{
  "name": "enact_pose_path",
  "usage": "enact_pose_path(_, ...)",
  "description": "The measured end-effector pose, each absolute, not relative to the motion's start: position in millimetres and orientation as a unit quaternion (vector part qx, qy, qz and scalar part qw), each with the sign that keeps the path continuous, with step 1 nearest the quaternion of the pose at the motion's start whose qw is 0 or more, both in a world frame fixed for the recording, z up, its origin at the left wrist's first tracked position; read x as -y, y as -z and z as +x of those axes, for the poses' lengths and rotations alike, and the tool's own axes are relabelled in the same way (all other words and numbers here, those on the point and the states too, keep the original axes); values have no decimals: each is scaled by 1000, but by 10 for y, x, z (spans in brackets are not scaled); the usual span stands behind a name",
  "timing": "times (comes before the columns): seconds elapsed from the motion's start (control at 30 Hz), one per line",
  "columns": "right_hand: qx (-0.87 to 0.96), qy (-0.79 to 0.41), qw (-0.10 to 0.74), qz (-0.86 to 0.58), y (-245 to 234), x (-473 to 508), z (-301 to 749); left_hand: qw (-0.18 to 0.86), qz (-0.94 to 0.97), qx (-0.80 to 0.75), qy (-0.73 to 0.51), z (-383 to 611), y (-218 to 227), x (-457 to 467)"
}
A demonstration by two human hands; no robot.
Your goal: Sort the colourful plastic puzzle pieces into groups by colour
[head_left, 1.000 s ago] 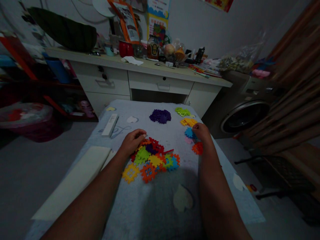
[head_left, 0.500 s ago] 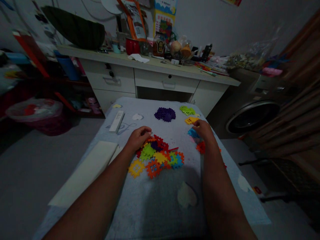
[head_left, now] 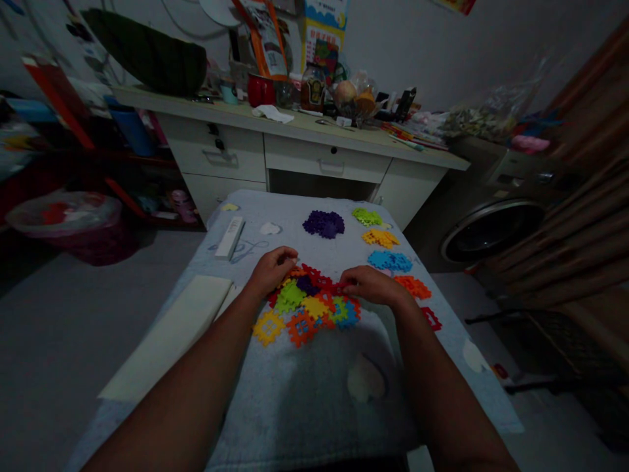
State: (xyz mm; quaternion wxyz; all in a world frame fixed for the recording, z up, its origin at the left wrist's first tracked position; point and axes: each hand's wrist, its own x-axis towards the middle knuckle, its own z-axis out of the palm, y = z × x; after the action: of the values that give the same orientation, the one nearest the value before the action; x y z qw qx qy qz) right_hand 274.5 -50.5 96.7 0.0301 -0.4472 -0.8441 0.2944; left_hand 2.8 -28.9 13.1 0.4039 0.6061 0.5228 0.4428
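Note:
A mixed pile of toothed plastic building tiles in red, orange, yellow, green, purple and blue lies mid-table. At its upper left edge is my left hand, fingers curled and thumb against them; what they hold, if anything, is hidden. My right hand reaches in from the right, its fingertips closed on a red tile at the pile's right side. Sorted by colour, a purple heap lies farther back, with green, yellow, blue and orange tiles down the right. A red tile lies nearest on that side.
A long white box and a pale folded sheet lie along the left of the cloth-covered table. Behind stands a white desk crowded with jars and packets. A washing machine is at right, a lined bin at left.
My right hand has moved left and nearer, from the blue tiles to the mixed pile, where it now pinches a red tile. My left hand has stayed at the pile's edge.

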Motion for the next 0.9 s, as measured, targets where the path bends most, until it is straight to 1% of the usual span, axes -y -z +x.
enact_pose_path(0.3,792,-313,147,-503,-981,618,2950,408,605,-528,-435,40,-204,323)
enact_pose_path(0.4,772,-312,186,-521,-1061,679,3214,397,614,-530,-429,40,-207,326)
enact_pose_path(0.53,723,-271,238,-589,-1128,788,3717,365,631,-544,-416,30,-203,333)
enact_pose_path(0.7,656,-261,259,-659,-1037,1007,4218,321,647,-563,-401,14,-205,355)
enact_pose_path(0.9,615,-289,291,-674,-855,1252,4508,286,653,-581,-392,-5,-208,391)
